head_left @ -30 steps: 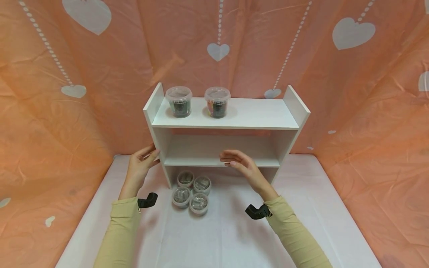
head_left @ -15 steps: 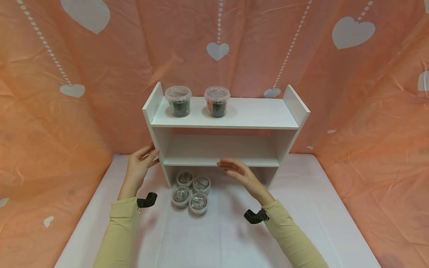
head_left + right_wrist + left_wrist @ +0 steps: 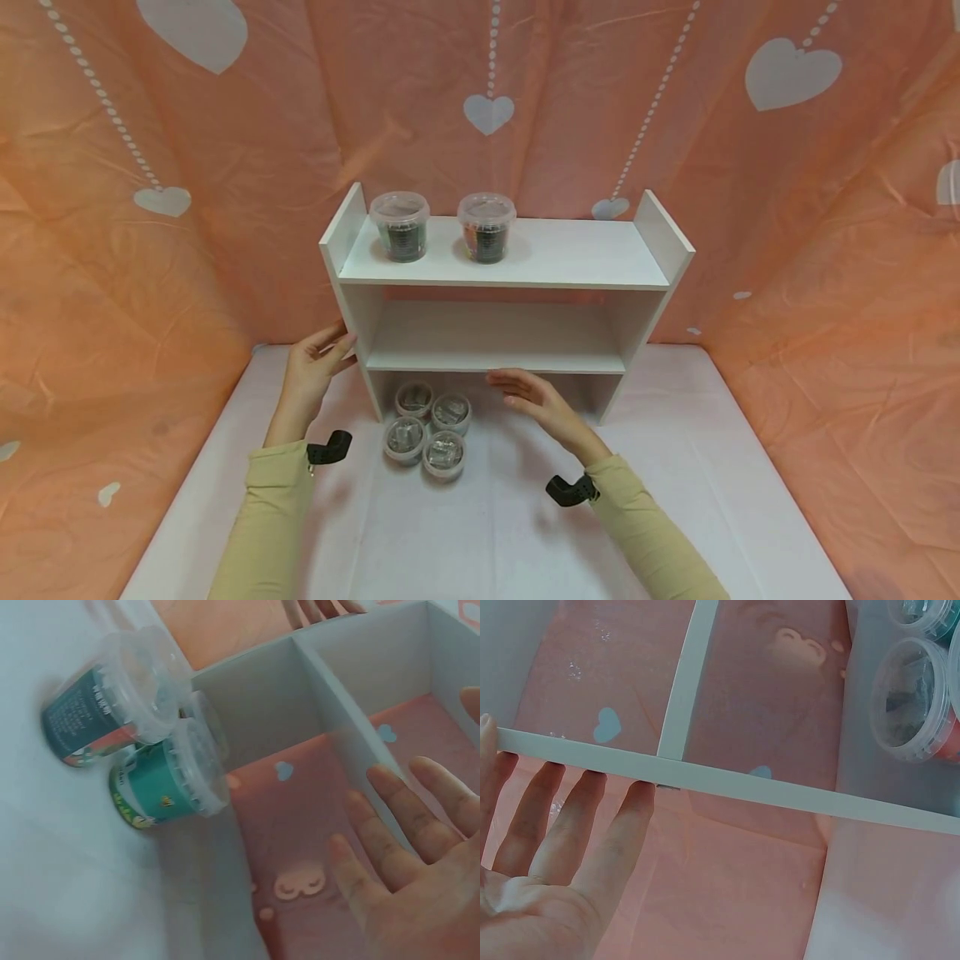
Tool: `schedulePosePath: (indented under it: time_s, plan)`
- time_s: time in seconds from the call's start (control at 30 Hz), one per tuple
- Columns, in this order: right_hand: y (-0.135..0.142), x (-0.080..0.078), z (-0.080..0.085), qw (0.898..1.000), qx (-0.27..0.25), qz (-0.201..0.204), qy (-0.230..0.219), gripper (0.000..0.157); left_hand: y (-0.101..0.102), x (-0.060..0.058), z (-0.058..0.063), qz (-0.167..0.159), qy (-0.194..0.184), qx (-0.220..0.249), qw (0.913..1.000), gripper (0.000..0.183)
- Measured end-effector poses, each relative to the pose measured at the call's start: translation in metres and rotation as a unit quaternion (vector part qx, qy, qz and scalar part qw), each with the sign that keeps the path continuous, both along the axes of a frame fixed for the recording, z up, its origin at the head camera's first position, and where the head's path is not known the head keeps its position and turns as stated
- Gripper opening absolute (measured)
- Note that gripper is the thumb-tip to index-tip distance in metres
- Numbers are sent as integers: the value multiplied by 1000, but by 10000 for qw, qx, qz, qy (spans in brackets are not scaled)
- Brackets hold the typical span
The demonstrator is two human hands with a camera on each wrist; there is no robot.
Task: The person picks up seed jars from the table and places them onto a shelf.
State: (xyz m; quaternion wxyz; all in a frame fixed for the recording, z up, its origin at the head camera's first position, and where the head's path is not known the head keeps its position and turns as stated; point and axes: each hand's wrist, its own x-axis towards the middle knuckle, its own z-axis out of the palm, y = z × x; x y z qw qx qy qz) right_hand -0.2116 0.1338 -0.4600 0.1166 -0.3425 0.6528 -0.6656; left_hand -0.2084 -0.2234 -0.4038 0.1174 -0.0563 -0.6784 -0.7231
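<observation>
My left hand [image 3: 309,375] rests against the outer face of the left side panel of a white shelf unit [image 3: 495,325]. Its fingers [image 3: 581,821] lie straight along the panel, with the thumb at the front edge. In front of the middle board my right hand [image 3: 540,408] hovers with nothing in it, fingers extended, palm showing in the right wrist view. Two clear-lidded plastic tubs, a left one [image 3: 400,229] and a right one [image 3: 486,229], stand on the top board. Several similar tubs [image 3: 444,455] cluster on the table by the unit's lower left, between the hands.
A white cloth [image 3: 480,550] covers the table. Behind the unit and along both sides hangs an orange curtain [image 3: 420,100] with white hearts. Printed labels show on a dark tub [image 3: 86,720] and a green tub [image 3: 161,784] in the right wrist view.
My right hand has sunk from in front of the middle board to just below its front edge. The left hand, the shelf unit and the tubs have stayed put.
</observation>
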Motion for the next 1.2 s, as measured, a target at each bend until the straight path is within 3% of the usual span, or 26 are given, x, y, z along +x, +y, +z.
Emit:
schedulePosePath:
  time_s: [0.5,1.2]
  plan:
    - [-5,-6,-30,9980,296,-160,-532,48,0,0,0,47,-1,-151,9999,51]
    - [-9,-25,-69,9961,319,-207,-801,47,0,0,0,18,-65,-24,10000,52]
